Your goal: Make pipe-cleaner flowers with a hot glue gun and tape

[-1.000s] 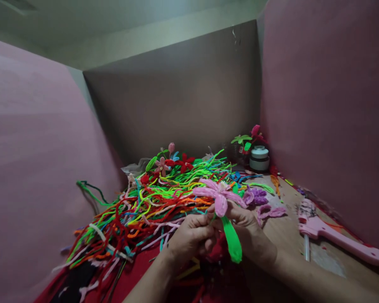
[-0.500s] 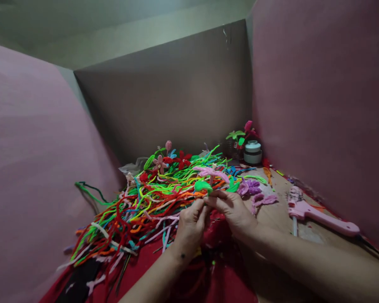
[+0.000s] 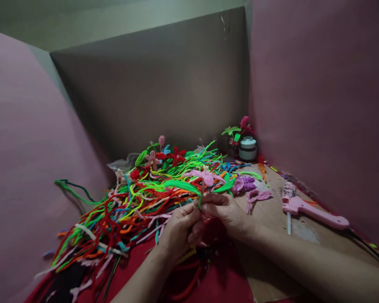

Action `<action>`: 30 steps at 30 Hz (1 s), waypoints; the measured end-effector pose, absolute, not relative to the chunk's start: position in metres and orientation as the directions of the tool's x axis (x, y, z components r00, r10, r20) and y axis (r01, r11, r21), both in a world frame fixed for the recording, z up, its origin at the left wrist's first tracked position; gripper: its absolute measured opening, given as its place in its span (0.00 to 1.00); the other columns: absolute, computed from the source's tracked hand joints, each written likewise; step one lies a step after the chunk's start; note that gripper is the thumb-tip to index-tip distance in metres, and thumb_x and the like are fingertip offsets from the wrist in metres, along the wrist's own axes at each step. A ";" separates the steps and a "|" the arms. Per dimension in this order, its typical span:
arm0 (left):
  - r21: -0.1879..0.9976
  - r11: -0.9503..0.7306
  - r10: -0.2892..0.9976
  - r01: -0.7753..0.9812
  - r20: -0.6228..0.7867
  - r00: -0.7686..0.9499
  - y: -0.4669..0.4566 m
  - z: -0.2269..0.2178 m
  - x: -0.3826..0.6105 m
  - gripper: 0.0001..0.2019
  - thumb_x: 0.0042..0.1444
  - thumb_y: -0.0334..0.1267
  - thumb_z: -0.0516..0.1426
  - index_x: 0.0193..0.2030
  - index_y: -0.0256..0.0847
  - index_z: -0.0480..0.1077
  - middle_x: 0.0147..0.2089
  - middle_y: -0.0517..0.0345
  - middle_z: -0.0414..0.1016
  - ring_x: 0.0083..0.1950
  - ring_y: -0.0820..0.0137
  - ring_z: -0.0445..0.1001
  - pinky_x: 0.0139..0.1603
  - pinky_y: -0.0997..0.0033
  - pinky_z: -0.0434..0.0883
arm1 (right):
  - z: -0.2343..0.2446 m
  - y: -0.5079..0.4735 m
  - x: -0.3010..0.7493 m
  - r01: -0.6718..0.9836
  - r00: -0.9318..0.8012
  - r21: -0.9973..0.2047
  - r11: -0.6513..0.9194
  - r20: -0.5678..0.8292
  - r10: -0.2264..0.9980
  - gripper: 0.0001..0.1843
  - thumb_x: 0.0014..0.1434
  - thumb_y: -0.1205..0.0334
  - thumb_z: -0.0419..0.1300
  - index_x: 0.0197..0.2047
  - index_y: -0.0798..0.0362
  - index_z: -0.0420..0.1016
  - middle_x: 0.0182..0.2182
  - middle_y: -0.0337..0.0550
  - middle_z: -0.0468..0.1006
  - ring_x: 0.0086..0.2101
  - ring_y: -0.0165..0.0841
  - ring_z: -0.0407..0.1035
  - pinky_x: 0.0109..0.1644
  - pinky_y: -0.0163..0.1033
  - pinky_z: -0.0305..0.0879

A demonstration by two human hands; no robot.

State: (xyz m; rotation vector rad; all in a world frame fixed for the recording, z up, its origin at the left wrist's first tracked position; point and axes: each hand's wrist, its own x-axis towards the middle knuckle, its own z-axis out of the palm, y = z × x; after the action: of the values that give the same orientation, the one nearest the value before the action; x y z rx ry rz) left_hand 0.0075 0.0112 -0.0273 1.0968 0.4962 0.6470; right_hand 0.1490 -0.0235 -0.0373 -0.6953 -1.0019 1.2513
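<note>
My left hand [image 3: 180, 227] and my right hand [image 3: 225, 212] meet in the lower middle, both pinched on the stem of a pink pipe-cleaner flower [image 3: 204, 176]. A green pipe-cleaner leaf [image 3: 181, 186] sticks out to the left from the stem, and a second green leaf [image 3: 224, 187] points right. The flower head tilts away from me over a big heap of coloured pipe cleaners [image 3: 129, 202]. The fingers of both hands are closed round the stem.
A pink glue gun [image 3: 309, 209] lies on the wooden table [image 3: 271, 235] at right. Purple pipe-cleaner pieces [image 3: 249, 187] lie beside my right hand. A small white jar [image 3: 248, 148] and finished flowers [image 3: 164, 155] stand at the back. Pink walls close both sides.
The flower has swung from upright near my hands to tilted away over the heap. The green leaf, which hung down, now points left. The view has shifted slightly right.
</note>
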 end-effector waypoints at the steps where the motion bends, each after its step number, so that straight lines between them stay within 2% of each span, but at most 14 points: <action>1: 0.904 0.353 0.669 -0.240 -0.065 0.741 0.011 -0.029 0.007 0.11 0.52 0.43 0.58 0.29 0.36 0.66 0.12 0.70 0.55 0.11 0.83 0.45 0.11 0.82 0.48 | -0.038 -0.023 0.150 -0.466 0.004 -0.865 0.188 0.210 0.978 0.07 0.46 0.62 0.66 0.32 0.52 0.80 0.24 0.36 0.76 0.27 0.28 0.67 0.35 0.35 0.63; 3: 0.867 0.429 0.619 -0.252 -0.079 0.781 0.011 -0.031 0.005 0.10 0.53 0.42 0.57 0.29 0.36 0.67 0.12 0.70 0.53 0.10 0.84 0.42 0.10 0.83 0.48 | -0.038 -0.024 0.152 -0.473 -0.023 -0.865 0.169 0.204 0.979 0.08 0.46 0.64 0.66 0.33 0.52 0.80 0.24 0.36 0.76 0.27 0.27 0.67 0.36 0.34 0.63; 6: 0.812 0.506 0.547 -0.290 -0.043 0.836 0.011 -0.035 0.001 0.09 0.54 0.40 0.57 0.30 0.36 0.69 0.12 0.71 0.53 0.10 0.84 0.40 0.10 0.84 0.51 | -0.031 -0.028 0.154 -0.456 -0.164 -0.878 0.141 0.239 0.957 0.09 0.48 0.64 0.64 0.35 0.53 0.80 0.23 0.37 0.76 0.27 0.27 0.67 0.37 0.35 0.63; 8: 0.783 0.546 0.483 -0.298 -0.004 0.876 0.012 -0.038 -0.002 0.07 0.53 0.39 0.57 0.31 0.37 0.71 0.13 0.70 0.54 0.09 0.85 0.40 0.09 0.84 0.53 | -0.025 -0.031 0.155 -0.487 -0.247 -0.868 0.092 0.238 0.939 0.10 0.47 0.64 0.65 0.36 0.54 0.80 0.24 0.38 0.76 0.29 0.28 0.68 0.39 0.36 0.63; 11: 0.768 0.580 0.401 -0.272 0.021 0.916 0.013 -0.044 -0.005 0.08 0.53 0.40 0.57 0.32 0.37 0.72 0.13 0.70 0.56 0.08 0.85 0.41 0.09 0.83 0.55 | -0.021 -0.034 0.155 -0.513 -0.279 -0.857 0.054 0.226 0.933 0.11 0.44 0.64 0.66 0.34 0.54 0.80 0.27 0.38 0.77 0.32 0.29 0.68 0.42 0.37 0.62; 13: 0.780 0.568 0.402 -0.264 0.017 0.916 0.014 -0.046 -0.006 0.08 0.53 0.40 0.57 0.30 0.37 0.72 0.11 0.69 0.56 0.08 0.85 0.42 0.09 0.84 0.53 | -0.022 -0.034 0.155 -0.492 -0.268 -0.867 0.076 0.234 0.934 0.09 0.45 0.64 0.65 0.33 0.54 0.80 0.28 0.39 0.77 0.32 0.29 0.68 0.42 0.37 0.62; 15: 0.818 0.513 0.462 -0.261 -0.006 0.887 0.015 -0.044 -0.004 0.09 0.52 0.41 0.58 0.28 0.37 0.71 0.10 0.69 0.55 0.08 0.84 0.44 0.09 0.83 0.52 | -0.026 -0.032 0.154 -0.456 -0.212 -0.880 0.135 0.254 0.944 0.07 0.46 0.64 0.65 0.31 0.54 0.80 0.28 0.39 0.77 0.32 0.29 0.68 0.41 0.36 0.62; 17: 0.884 0.413 0.554 -0.221 -0.051 0.831 0.015 -0.039 -0.001 0.10 0.52 0.41 0.58 0.28 0.37 0.70 0.10 0.69 0.55 0.09 0.83 0.47 0.11 0.82 0.52 | -0.030 -0.030 0.153 -0.422 -0.134 -0.888 0.183 0.261 0.956 0.06 0.47 0.62 0.64 0.29 0.55 0.80 0.26 0.38 0.75 0.30 0.28 0.67 0.40 0.35 0.62; 20: 0.981 0.192 0.699 -0.031 -0.114 0.706 0.012 -0.028 0.005 0.13 0.53 0.43 0.56 0.26 0.35 0.66 0.14 0.65 0.61 0.12 0.82 0.54 0.15 0.81 0.54 | -0.035 -0.027 0.150 -0.450 -0.072 -0.878 0.164 0.219 0.973 0.09 0.48 0.58 0.64 0.30 0.56 0.79 0.21 0.38 0.74 0.25 0.28 0.67 0.35 0.36 0.63; 23: 0.987 -0.030 0.819 0.159 -0.067 0.570 0.008 -0.022 0.010 0.13 0.54 0.44 0.54 0.25 0.37 0.62 0.18 0.63 0.64 0.16 0.80 0.58 0.17 0.80 0.55 | -0.039 -0.025 0.148 -0.507 -0.070 -0.852 0.133 0.194 0.978 0.11 0.49 0.57 0.63 0.30 0.56 0.78 0.18 0.37 0.73 0.21 0.28 0.65 0.32 0.36 0.62; 26: 0.916 -0.291 0.847 0.276 0.113 0.519 0.006 -0.027 0.011 0.11 0.54 0.41 0.52 0.24 0.39 0.60 0.20 0.65 0.60 0.20 0.78 0.59 0.21 0.78 0.57 | -0.041 -0.024 0.146 -0.525 0.004 -0.836 0.159 0.185 0.983 0.07 0.48 0.59 0.64 0.27 0.54 0.78 0.21 0.36 0.75 0.23 0.28 0.65 0.32 0.35 0.61; 28: 0.775 -0.523 0.806 0.355 0.315 0.501 0.008 -0.034 0.010 0.10 0.54 0.38 0.52 0.24 0.40 0.60 0.22 0.64 0.60 0.24 0.76 0.59 0.26 0.77 0.58 | -0.041 -0.024 0.145 -0.522 0.068 -0.833 0.186 0.176 0.982 0.06 0.45 0.60 0.66 0.27 0.53 0.78 0.23 0.36 0.76 0.27 0.29 0.66 0.35 0.35 0.61; 30: 0.636 -0.654 0.740 0.410 0.425 0.522 0.011 -0.042 0.007 0.10 0.55 0.37 0.51 0.23 0.40 0.60 0.22 0.64 0.59 0.24 0.76 0.59 0.29 0.76 0.58 | -0.041 -0.025 0.145 -0.492 0.089 -0.847 0.201 0.180 0.980 0.06 0.44 0.60 0.67 0.26 0.54 0.78 0.23 0.36 0.75 0.28 0.29 0.66 0.36 0.35 0.60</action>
State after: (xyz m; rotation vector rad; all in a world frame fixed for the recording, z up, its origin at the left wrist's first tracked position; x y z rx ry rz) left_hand 0.0071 0.0111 -0.0415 2.3025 0.9385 0.9576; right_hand 0.1454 -0.0251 -0.0410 -0.7028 -0.8818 1.2401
